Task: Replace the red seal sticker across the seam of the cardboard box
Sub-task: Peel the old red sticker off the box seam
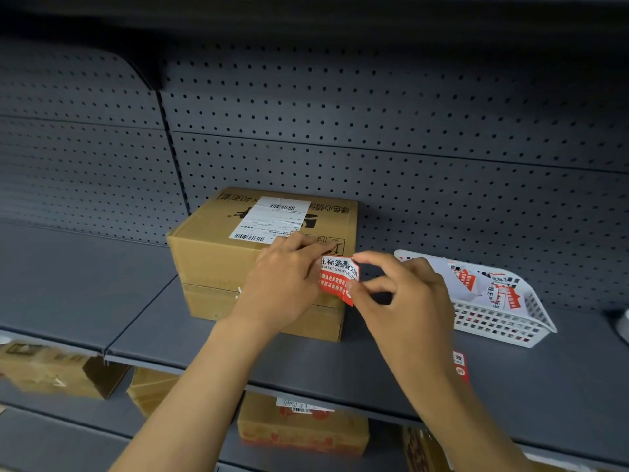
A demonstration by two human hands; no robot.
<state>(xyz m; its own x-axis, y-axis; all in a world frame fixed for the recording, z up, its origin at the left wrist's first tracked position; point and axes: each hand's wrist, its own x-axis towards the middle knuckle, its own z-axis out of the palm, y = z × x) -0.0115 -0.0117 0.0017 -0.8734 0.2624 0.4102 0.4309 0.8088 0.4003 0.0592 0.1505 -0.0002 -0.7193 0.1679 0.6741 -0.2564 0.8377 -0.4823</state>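
A brown cardboard box (218, 264) with a white shipping label on top stands on a grey shelf. A red and white seal sticker (337, 279) sits at the box's front right edge, over the taped seam. My left hand (282, 284) lies flat against the box front, its fingertips on the sticker's left side. The thumb and forefinger of my right hand (401, 301) pinch the sticker's right edge, which stands off the box corner.
A white plastic basket (503, 321) with several sticker sheets lies to the right of the box. A loose red sticker (461, 366) lies on the grey shelf (85, 294) near my right forearm. Perforated panels form the back wall. More cardboard boxes (303, 427) sit on the shelf below.
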